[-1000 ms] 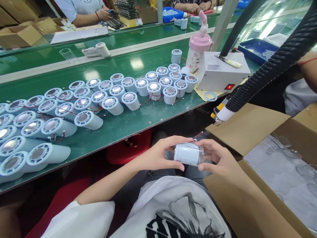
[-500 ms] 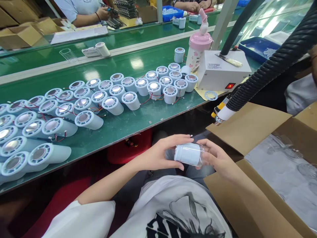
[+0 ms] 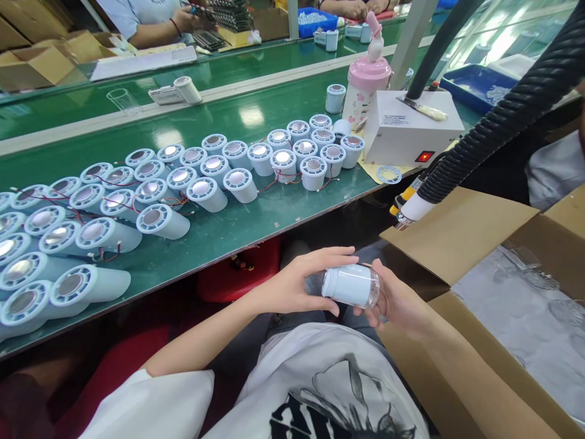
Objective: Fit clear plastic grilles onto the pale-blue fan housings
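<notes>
Over my lap, a light-blue cylindrical housing [image 3: 348, 284] lies on its side inside a clear plastic cup [image 3: 375, 289]. My left hand [image 3: 307, 285] is closed around the housing's left end, thumb below and fingers above. At the other end, my right hand [image 3: 397, 302] is curled against the closed end of the cup, with part of its fingers hidden behind it. Several similar light-blue housings [image 3: 242, 186], with round silvery discs in their tops and thin red and black wires, stand in rows on the green bench [image 3: 219, 241].
A white box with a lit red switch [image 3: 425, 157] stands by a pink bottle [image 3: 366, 76]. A black ribbed hose [image 3: 493, 119] hangs at right above an open carton [image 3: 461, 238] holding clear plastic parts. Across the bench, a co-worker's arm [image 3: 158, 33] handles dark parts.
My right hand has shifted its fingers around the cup's end, its fingertips now lower beneath the cup. My left hand keeps its hold on the housing, almost unmoved.
</notes>
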